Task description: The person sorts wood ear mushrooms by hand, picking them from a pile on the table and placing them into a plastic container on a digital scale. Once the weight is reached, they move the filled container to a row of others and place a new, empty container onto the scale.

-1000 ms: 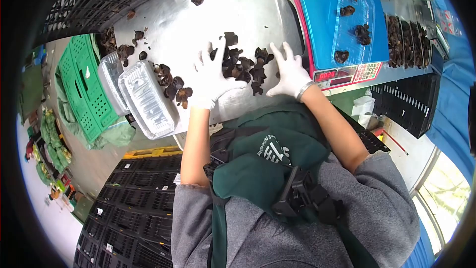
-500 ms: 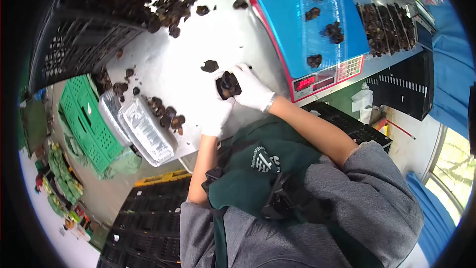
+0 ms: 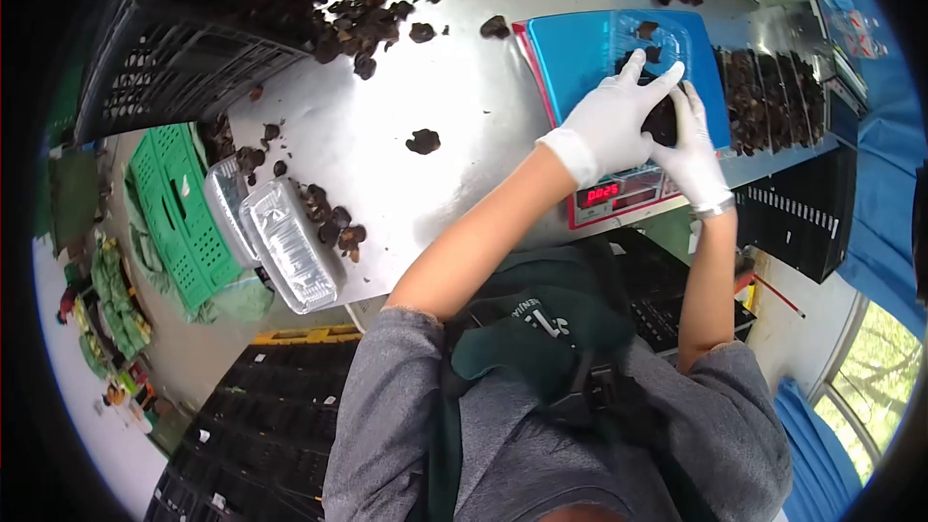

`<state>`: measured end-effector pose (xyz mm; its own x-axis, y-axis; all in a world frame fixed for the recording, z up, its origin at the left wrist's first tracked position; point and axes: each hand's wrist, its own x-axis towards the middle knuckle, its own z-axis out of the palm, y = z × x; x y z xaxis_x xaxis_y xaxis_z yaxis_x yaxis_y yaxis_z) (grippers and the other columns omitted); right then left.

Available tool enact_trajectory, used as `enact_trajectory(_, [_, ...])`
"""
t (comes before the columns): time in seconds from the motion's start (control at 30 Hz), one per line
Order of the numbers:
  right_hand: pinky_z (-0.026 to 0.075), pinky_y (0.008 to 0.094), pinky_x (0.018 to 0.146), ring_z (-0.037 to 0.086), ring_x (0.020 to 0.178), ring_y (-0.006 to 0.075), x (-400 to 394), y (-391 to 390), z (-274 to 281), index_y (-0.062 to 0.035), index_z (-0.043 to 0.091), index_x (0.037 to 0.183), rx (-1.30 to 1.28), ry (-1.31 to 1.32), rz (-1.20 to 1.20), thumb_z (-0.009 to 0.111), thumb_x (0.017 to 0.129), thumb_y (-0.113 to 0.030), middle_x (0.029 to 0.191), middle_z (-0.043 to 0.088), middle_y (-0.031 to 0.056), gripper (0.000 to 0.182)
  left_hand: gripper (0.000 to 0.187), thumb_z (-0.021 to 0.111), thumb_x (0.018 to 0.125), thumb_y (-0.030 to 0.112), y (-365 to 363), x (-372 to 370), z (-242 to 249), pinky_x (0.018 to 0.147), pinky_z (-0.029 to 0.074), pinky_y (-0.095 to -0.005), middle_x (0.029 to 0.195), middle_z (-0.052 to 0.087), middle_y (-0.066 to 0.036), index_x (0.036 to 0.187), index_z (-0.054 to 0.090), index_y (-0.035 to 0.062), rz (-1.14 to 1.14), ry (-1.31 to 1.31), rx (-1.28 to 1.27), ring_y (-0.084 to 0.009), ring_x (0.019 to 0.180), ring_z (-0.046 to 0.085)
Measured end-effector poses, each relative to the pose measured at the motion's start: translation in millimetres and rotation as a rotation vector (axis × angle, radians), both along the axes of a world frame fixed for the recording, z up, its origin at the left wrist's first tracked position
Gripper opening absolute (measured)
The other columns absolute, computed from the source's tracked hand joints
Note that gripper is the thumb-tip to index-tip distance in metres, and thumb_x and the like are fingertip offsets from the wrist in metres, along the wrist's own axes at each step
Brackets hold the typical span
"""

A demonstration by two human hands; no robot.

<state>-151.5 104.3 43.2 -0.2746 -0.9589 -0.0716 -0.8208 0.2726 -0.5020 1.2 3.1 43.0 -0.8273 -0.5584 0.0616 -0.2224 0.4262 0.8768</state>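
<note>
Both of my gloved hands are over the blue pan of the digital scale (image 3: 570, 63). Between them, partly covered by fingers, is a dark wood ear mushroom (image 3: 661, 124). My left hand (image 3: 609, 126) reaches across from the left, with its fingers bent around the upper and left side of the mushroom. On the near right side, my right hand (image 3: 692, 153) curls its thumb and fingers about the same piece. Under them a clear plastic tray (image 3: 667, 34) lies on the pan, with smaller mushroom bits in it. A single mushroom piece (image 3: 422, 141) rests on the metal table (image 3: 474, 174).
Left of me stand foil-like clear trays (image 3: 295, 246) beside loose mushrooms, a black crate (image 3: 208, 63) and a green crate (image 3: 184, 213). Mushroom heaps (image 3: 362, 24) lie at the back. Filled packs (image 3: 773, 101) line up right of the scale; black crates (image 3: 793, 184) stand below.
My hands have moved right from the table's middle to above the scale pan, carrying the mushroom. The view has shifted slightly. The single piece still lies on the table.
</note>
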Motion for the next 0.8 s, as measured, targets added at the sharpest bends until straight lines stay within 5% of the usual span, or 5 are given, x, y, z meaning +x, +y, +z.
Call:
enact_trajectory(0.13, [0.036,0.0378,0.107,0.039,0.136,0.0357,15.5,7.5,57.9,-0.0146,0.045,0.141,0.049,0.005,-0.101,0.074,0.078,-0.017,0.145,0.038,0.0259,0.069,0.052,0.061,0.082,0.009,-15.7,73.9,-23.6,0.094,0.047,-0.033,0.131,0.057,-0.01,0.133,0.055,0.0115,0.396,0.279,0.186,-0.0229,0.111,0.057])
enact_trajectory(0.23, [0.046,0.0341,0.095,0.056,0.113,0.0282,42.9,1.8,72.3,-0.0109,0.055,0.131,-0.095,-0.169,-0.136,0.069,0.083,-0.014,0.132,0.054,0.0164,0.05,0.049,0.07,0.078,0.019,-13.5,142.5,-92.5,0.099,0.043,-0.0462,0.121,0.057,-0.02,0.125,0.06,0.0119,0.826,-0.256,-0.38,-0.0365,0.115,0.053])
enact_trajectory(0.5, [0.049,0.0249,0.077,0.058,0.09,0.0108,163.3,-11.7,-27.2,-0.0053,0.055,0.127,0.134,-0.919,0.181,0.066,0.088,-0.015,0.116,0.061,0.0078,0.041,0.057,0.068,0.079,-0.005,41.5,190.8,-75.0,0.079,0.053,-0.0306,0.109,0.062,-0.009,0.133,0.052,0.0047,0.899,0.124,0.569,-0.0208,0.09,0.064])
enact_trajectory(0.63, [0.05,0.0287,0.084,0.057,0.1,0.0121,183.3,-13.5,-11.8,-0.0036,0.05,0.132,0.194,-1.546,-0.019,0.069,0.088,-0.014,0.118,0.058,0.0078,0.049,0.072,0.072,0.078,-0.002,61.7,183.9,-37.0,0.089,0.049,-0.031,0.115,0.06,-0.009,0.142,0.04,0.0012,0.742,0.535,0.498,-0.0171,0.102,0.059])
enact_trajectory(0.8, [0.048,0.0278,0.092,0.057,0.108,0.0139,177.3,-13.3,-7.6,-0.0023,0.053,0.129,0.037,-1.355,0.113,0.071,0.085,-0.008,0.119,0.059,0.0076,0.049,0.077,0.071,0.075,-0.003,62.5,182.3,-16.0,0.102,0.042,-0.0332,0.128,0.056,-0.012,0.145,0.036,0.0009,0.629,0.508,0.429,-0.0197,0.117,0.054])
